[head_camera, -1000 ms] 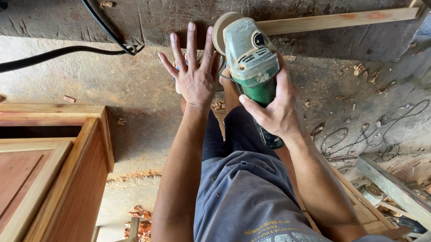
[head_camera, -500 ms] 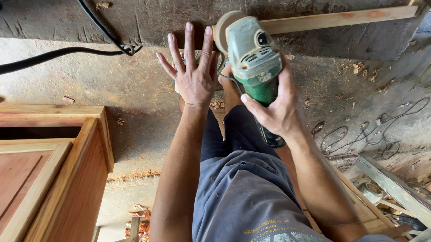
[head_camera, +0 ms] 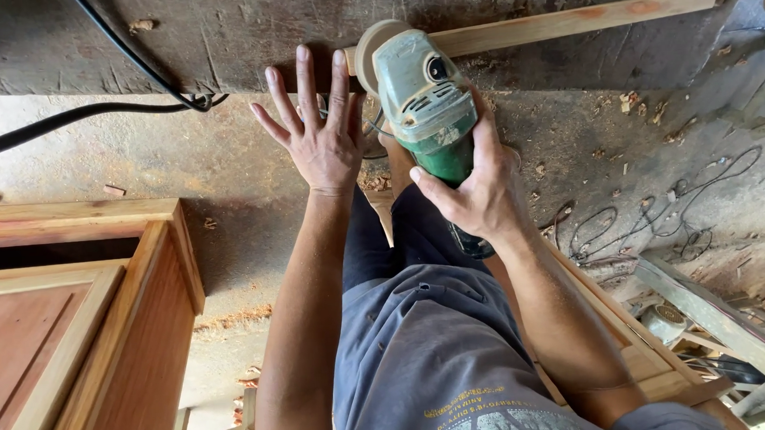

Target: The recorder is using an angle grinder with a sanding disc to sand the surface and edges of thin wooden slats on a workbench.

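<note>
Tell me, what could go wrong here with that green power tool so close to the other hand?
The left hand lies flat with fingers spread right beside the sanding disc of the green power tool; a slip could bring the disc onto the fingers. The right hand alone grips the tool, so a kick off the thin wooden strip may be hard to control. The strip looks held only by hand, so it might shift.

Two hands: left hand (head_camera: pixel 315 131), right hand (head_camera: pixel 473 188). One green sander (head_camera: pixel 424 99), one wooden strip (head_camera: pixel 564 20) at top, one wooden cabinet (head_camera: pixel 83 335) lower left.
</note>
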